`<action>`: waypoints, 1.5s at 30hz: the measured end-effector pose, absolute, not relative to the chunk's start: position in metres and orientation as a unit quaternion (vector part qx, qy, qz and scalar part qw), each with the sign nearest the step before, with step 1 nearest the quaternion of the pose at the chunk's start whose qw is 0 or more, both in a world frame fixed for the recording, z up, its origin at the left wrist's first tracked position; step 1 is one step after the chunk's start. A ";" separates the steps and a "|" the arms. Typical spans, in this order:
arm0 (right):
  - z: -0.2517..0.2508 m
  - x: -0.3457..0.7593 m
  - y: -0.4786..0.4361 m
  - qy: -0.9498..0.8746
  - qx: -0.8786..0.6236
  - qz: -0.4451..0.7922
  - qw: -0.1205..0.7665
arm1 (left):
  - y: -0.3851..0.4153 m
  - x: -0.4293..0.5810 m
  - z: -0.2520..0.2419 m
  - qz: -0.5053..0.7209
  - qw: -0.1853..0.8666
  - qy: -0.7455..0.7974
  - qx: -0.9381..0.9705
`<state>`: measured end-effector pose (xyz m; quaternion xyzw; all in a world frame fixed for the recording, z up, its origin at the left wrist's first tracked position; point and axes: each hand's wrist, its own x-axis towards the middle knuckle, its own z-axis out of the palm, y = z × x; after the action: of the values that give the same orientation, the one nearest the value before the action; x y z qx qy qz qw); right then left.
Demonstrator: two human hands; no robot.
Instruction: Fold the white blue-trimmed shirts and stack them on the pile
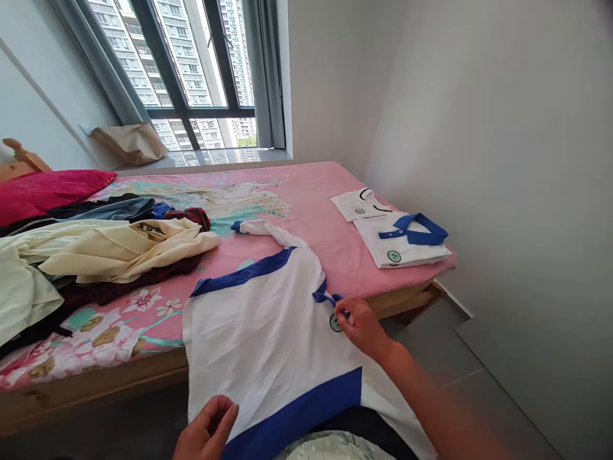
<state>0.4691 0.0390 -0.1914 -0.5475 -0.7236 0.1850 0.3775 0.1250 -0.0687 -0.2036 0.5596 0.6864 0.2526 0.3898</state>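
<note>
A white polo shirt (258, 319) with blue side bands lies spread over the front edge of the bed and hangs toward me. One of its sleeves, with a blue cuff, stretches out over the bedsheet. My right hand (361, 326) pinches the blue trim by the neck opening, just beside a round dark green badge (335, 322). Low in view, my left hand (208, 429) is at the shirt's lower left part, fingers curled and closed; whether cloth is between them is hidden.
Two folded white shirts, one with a blue collar (421, 230) and one with dark trim (361, 204), lie at the bed's right. On the left is a heap of clothes (119, 249) beside a magenta pillow (57, 191). A paper bag (129, 144) sits by the window.
</note>
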 end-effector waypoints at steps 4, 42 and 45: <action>-0.212 0.448 0.006 -0.706 -0.555 0.225 0.378 | -0.021 0.174 -0.190 0.304 0.413 0.612 0.602; -0.238 0.430 -0.017 -0.458 -0.577 0.497 0.458 | 0.152 0.296 -0.207 0.396 0.332 0.599 0.612; -0.230 0.434 -0.016 -0.506 -0.576 0.503 0.398 | 0.139 0.275 -0.211 0.441 0.350 0.607 0.561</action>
<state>0.4341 -0.0159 -0.2304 -0.5761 -0.5065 0.5035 0.3976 0.2748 0.1386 -0.2110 0.5607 0.6067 0.4414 0.3503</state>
